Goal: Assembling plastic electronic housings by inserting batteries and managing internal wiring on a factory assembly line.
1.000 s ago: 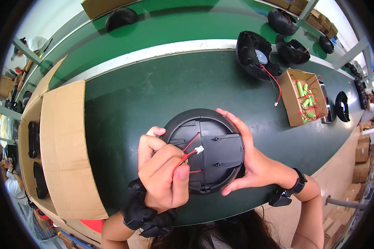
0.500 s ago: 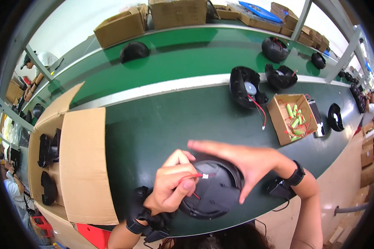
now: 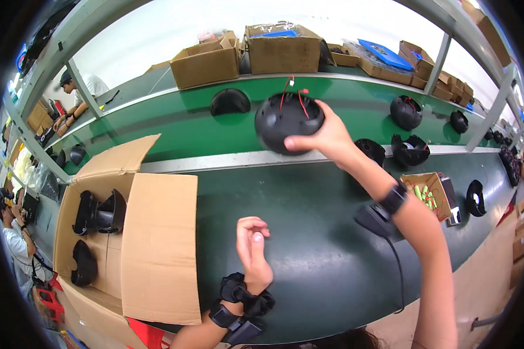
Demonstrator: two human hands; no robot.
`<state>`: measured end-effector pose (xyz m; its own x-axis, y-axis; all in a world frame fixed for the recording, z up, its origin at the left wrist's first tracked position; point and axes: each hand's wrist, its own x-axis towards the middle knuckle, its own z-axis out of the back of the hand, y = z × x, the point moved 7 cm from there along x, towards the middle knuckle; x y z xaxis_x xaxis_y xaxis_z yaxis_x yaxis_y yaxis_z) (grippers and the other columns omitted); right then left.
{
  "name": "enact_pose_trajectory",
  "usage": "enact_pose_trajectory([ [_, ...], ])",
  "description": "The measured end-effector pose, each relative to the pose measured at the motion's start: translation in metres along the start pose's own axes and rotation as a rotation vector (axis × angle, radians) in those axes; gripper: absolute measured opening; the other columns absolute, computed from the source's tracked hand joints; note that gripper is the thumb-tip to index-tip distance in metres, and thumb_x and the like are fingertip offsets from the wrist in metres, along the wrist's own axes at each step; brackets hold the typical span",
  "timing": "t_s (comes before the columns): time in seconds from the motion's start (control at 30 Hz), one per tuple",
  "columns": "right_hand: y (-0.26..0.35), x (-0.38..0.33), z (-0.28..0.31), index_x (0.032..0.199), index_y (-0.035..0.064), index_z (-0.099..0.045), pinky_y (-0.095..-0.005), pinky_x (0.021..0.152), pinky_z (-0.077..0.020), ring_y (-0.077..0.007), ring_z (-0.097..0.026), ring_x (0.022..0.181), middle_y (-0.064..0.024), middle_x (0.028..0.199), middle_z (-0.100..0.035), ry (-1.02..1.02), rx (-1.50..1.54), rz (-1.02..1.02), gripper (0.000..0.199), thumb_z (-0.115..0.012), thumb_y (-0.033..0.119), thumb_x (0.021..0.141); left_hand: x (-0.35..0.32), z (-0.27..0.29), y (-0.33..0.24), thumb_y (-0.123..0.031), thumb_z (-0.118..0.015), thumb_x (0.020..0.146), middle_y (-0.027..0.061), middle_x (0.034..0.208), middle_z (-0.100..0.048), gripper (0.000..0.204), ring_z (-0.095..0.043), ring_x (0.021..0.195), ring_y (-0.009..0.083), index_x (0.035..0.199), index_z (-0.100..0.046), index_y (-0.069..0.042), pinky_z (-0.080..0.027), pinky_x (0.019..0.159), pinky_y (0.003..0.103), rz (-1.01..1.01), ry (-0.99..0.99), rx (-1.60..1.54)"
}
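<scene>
My right hand (image 3: 327, 135) is closed on a round black plastic shell (image 3: 279, 127), its thumb across the near side. Two thin red wires (image 3: 302, 103) stick up out of the shell, and a small white connector shows on one. The hand holds the shell at the green conveyor belt (image 3: 174, 128); whether its underside touches the belt I cannot tell. Nothing is in my left hand (image 3: 254, 250), which is over the dark green bench (image 3: 314, 250) with its fingers loosely curled and the thumb a little apart.
An open cardboard box (image 3: 160, 250) with black shell parts stands at left. Near the right end are a small box (image 3: 442, 200) of green cells, black shells (image 3: 410, 152) and a black ring-shaped part (image 3: 475, 198). Further shells (image 3: 230, 102) sit on the belt. Another person (image 3: 78, 93) works at far left.
My right hand has carried the shell up and away from the bench to the belt. My left hand has let go of the red wire and stayed low over the bench. The view has shifted.
</scene>
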<state>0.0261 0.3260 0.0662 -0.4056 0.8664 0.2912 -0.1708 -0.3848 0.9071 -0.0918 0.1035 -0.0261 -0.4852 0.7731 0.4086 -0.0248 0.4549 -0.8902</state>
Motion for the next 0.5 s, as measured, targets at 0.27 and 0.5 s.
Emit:
enact_pose_trajectory([
  [0.27,-0.109,0.096,0.002,0.135,-0.0113,-0.021,-0.0389,0.103,-0.0372,-0.0366,-0.038,0.127,-0.0274,0.137,-0.034,-0.349,-0.469,-0.089,0.132,-0.089,0.052,0.041,0.0,-0.008,-0.005,-0.015,-0.042,0.09,0.0099,0.092,-0.048,0.018,-0.046,0.076,0.0143,0.091,-0.051,0.001,-0.04,0.071,0.027,-0.141,0.038,0.133],
  [0.5,0.014,0.119,-0.018,0.135,-0.0044,-0.033,-0.0407,0.1,-0.0407,-0.0347,-0.044,0.125,-0.0238,0.135,-0.042,-0.125,-1.223,0.065,0.117,-0.088,0.046,0.045,0.001,0.005,-0.014,-0.005,-0.05,0.083,0.0127,0.087,-0.05,0.004,-0.05,0.077,0.0239,0.083,-0.049,-0.001,-0.042,0.069,0.032,-0.155,-0.005,0.245],
])
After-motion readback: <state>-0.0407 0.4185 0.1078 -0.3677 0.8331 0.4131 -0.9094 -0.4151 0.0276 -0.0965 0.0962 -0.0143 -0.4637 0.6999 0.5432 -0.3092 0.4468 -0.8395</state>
